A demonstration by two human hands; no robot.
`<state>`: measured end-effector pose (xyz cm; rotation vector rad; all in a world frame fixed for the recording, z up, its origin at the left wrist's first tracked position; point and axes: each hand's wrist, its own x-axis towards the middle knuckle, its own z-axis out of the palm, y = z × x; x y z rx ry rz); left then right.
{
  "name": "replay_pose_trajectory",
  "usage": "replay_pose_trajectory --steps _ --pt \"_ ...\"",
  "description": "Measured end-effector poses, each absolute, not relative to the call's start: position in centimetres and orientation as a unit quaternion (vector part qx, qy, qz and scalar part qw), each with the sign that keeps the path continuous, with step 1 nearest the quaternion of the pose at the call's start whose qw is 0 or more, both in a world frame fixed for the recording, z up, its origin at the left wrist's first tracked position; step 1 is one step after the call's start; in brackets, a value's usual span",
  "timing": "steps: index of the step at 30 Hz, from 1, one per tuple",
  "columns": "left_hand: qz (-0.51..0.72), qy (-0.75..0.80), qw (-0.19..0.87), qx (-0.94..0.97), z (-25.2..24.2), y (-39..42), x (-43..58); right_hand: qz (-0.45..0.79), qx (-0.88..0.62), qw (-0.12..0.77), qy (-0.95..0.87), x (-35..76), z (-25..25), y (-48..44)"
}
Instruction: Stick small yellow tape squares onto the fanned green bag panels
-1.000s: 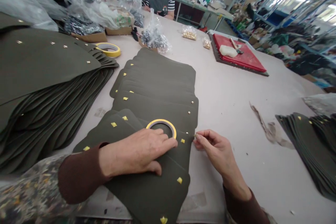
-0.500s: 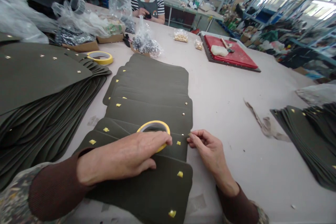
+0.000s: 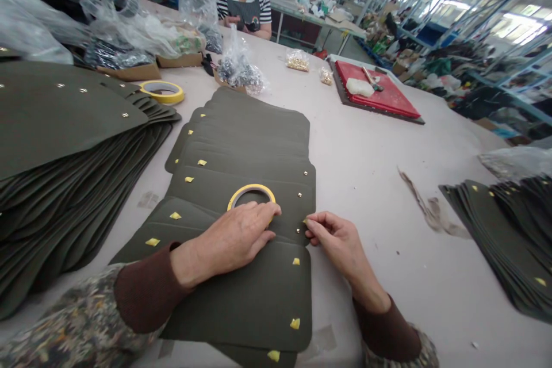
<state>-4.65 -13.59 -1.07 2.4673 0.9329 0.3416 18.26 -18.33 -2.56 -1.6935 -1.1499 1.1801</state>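
Note:
Overlapping dark olive sheets [image 3: 254, 305] lie stacked in a staggered row, with small yellow tape pieces near their edges. My left hand [image 3: 230, 241] rests palm down over them, its fingers closed on the near side of a yellow tape roll [image 3: 250, 187]; the grip is partly hidden. At the sheets' right edge, my right hand [image 3: 340, 244] is closed in a pinch. A tiny bit of yellow tape [image 3: 305, 221] shows at its fingertips. Right beside those fingertips is a bare metal rivet [image 3: 297, 231], with another rivet [image 3: 299, 195] just beyond.
A tall pile of riveted olive sheets [image 3: 77, 167] stands left, a smaller pile [image 3: 495, 236] right. Another yellow tape roll [image 3: 161, 92], plastic-wrapped parts [image 3: 241, 72] and a red board [image 3: 375, 92] with a hammer sit farther back. A person [image 3: 244, 3] sits across the table.
My left hand has moved right and the tape roll slightly away from me. The nearer sheets have shifted, and another rivet shows by my right hand, which keeps its pinch.

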Motion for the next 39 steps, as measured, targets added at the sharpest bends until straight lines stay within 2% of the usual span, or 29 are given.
replay_pose_trajectory --steps 5,13,22,27,30,35,39 --pt "0.126 0.332 0.285 0.891 -0.9 -13.5 -4.5 0.474 -0.672 0.306 -0.480 18.4 -2.1 -18.3" --pt "0.122 0.326 0.231 0.908 -1.2 -13.7 -4.6 0.376 -0.691 0.209 -0.581 17.3 -1.5 -18.8" --pt "0.109 0.331 0.202 0.915 -1.2 -13.9 -4.4 0.274 -0.679 0.201 -0.651 16.7 -1.9 -18.6" --pt "0.114 0.328 0.201 0.916 -1.2 -13.9 -4.5 0.296 -0.701 0.261 -0.594 17.9 -2.1 -20.0" --pt "0.123 0.321 0.214 0.914 -1.0 -13.8 -4.5 0.276 -0.670 0.280 -0.629 17.9 -2.3 -21.1" --pt "0.138 0.321 0.240 0.905 -0.8 -13.8 -4.5 0.161 -0.651 0.236 -0.703 16.7 -2.8 -21.1" --pt "0.170 0.298 0.245 0.907 -1.1 -13.7 -4.6 0.143 -0.674 0.183 -0.702 15.9 -2.6 -19.7"
